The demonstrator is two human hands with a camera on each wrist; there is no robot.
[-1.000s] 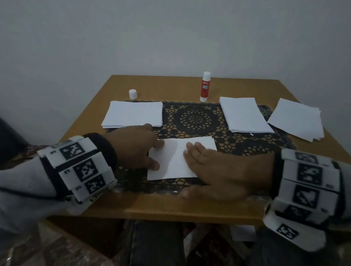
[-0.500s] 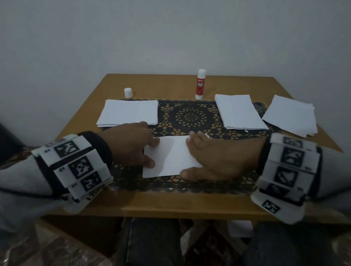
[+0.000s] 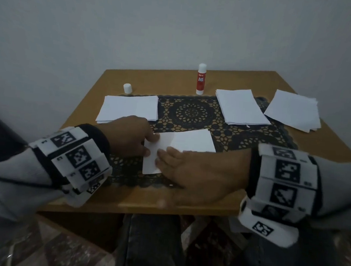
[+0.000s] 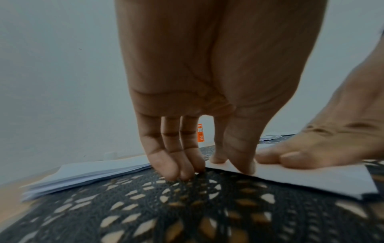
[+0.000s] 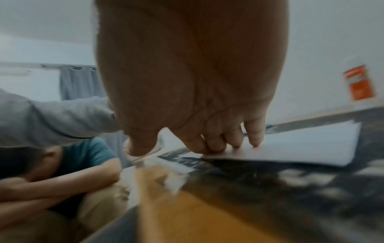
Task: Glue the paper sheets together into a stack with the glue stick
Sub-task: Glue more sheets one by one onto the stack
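A white paper sheet [image 3: 190,143] lies on the black lace mat [image 3: 193,113] near the table's front edge. My left hand [image 3: 146,143] presses the sheet's left edge with thumb and index tips [image 4: 243,166]; its other fingers rest on the mat. My right hand [image 3: 188,171] lies flat over the sheet's near part, fingers [image 5: 254,139] straight and pressing down. The red-and-white glue stick [image 3: 201,79] stands upright and uncapped at the back. Its white cap [image 3: 127,88] sits apart at the back left.
A paper pile [image 3: 130,108] lies at the left, behind my left hand. Two more piles [image 3: 241,106] [image 3: 294,110] lie at the right. The wooden table [image 3: 185,211] stands against a grey wall. Another person [image 5: 62,164] sits low to my left.
My right hand has slid leftward and nearer over the sheet, uncovering its far right part. My left hand has stayed at the sheet's left edge.
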